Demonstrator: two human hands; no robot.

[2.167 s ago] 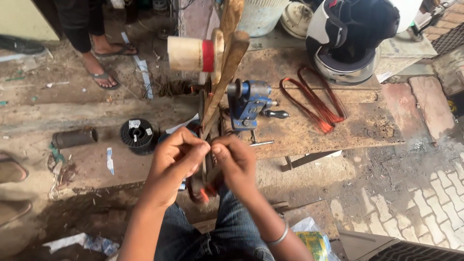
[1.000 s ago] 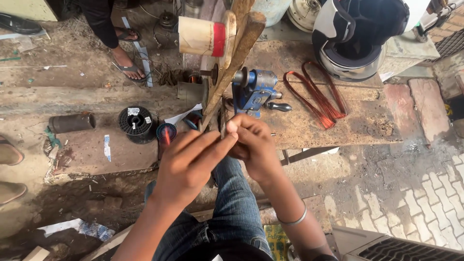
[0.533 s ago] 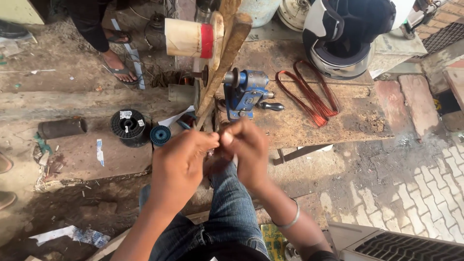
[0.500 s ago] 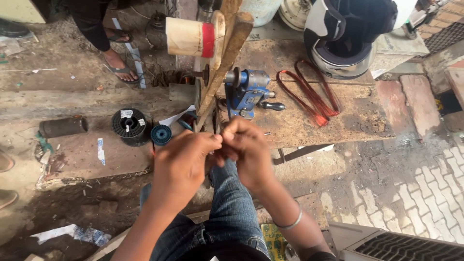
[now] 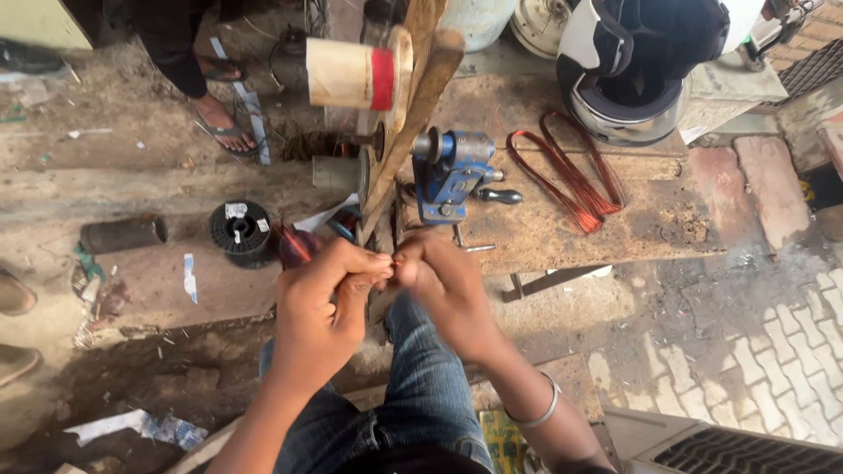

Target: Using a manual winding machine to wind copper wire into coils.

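While the person sits over their own denim-clad knees, the left hand (image 5: 320, 303) and the right hand (image 5: 443, 285) meet fingertip to fingertip just near the front edge of the bench (image 5: 615, 224), both closed in a pinch on a thin strand of copper wire (image 5: 392, 260) that shows only as a small reddish glint between them. Directly beyond the hands a slanted wooden paddle frame (image 5: 413, 123) rises toward the camera, and a cream spool with a red band (image 5: 351, 75) sits at its far end. Just right of the frame stands a blue hand-cranked winder (image 5: 448, 175) on the bench, and farther right lies a long loop of copper wire coils (image 5: 571, 171). A helmet (image 5: 637, 61) rests at the far right. To the left of the hands, on the lower slab, stands a black wire reel (image 5: 240, 233), with a dark cylinder (image 5: 123, 234) well left of it. At the far left, another person's sandalled foot (image 5: 224, 123) stands on the ground.
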